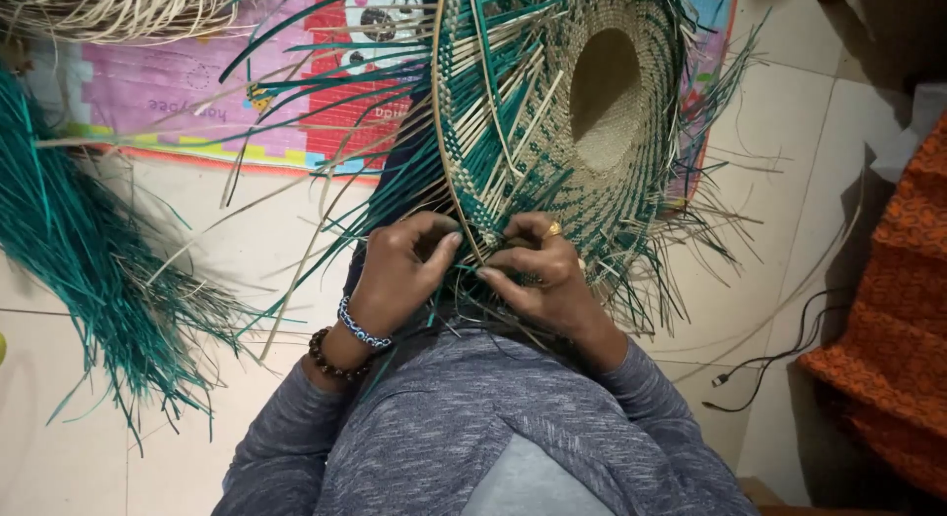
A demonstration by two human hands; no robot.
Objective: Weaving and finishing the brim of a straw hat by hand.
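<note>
A half-woven straw hat [602, 102] of tan and green strips lies crown-down in front of me, loose strip ends fanning out all round its brim. My left hand [400, 269], with a beaded bracelet and a blue-white band at the wrist, pinches strips at the brim's near edge. My right hand [541, 274], wearing a gold ring, grips the woven edge beside it, thumb pressed on a tan strip. The two hands almost touch. Grey sleeves cover both forearms.
A thick bundle of green strips [89, 269] lies on the tiled floor at the left. A pile of tan straw [118, 8] sits top left on a pink patterned mat [197, 92]. An orange cloth [903, 319] and a black cable [779, 363] are at the right.
</note>
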